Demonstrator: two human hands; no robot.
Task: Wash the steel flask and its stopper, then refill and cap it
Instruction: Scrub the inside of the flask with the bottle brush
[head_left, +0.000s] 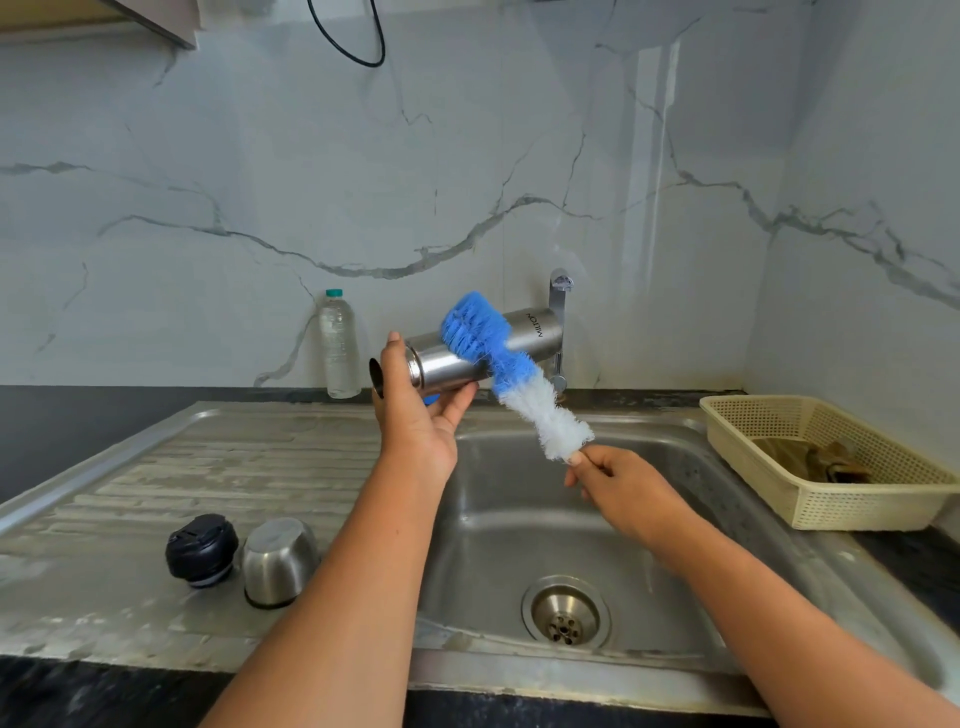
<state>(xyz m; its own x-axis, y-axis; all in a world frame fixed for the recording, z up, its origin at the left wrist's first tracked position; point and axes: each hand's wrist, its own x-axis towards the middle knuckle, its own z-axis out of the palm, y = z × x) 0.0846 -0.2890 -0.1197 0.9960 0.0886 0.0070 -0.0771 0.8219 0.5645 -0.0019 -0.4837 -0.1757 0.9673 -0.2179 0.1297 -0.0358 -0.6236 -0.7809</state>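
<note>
1. Your left hand (415, 415) holds the steel flask (535, 338) near its neck, with the fingers curled under the body and the thumb standing up on the near side.
2. The flask lies almost horizontal in the air, above the back left edge of the sink (498, 519). Its open mouth points to the left and its base points to the right, just in front of the tap (560, 291).
3. Your right hand (618, 483) pinches the bottle brush (511, 374) at the lower end, just below the white bristles. The handle itself is hidden in the fingers.
4. The brush slants up and to the left. Its blue head lies against the outside of the flask body, and the white part hangs below the flask, over the basin.
5. The black stopper (201, 550) stands on the drainboard (208, 457), left of the basin. The steel cup (279, 561) stands just beside it, mouth down.
6. A clear plastic water bottle (338, 345) with a green cap stands upright against the marble wall, behind the drainboard.
7. A cream plastic basket (831, 499) sits on the counter right of the sink. Something brown lies inside it, perhaps a cloth, but I cannot tell.
8. The drain (566, 613) is open to view in the bottom of the basin.
</note>
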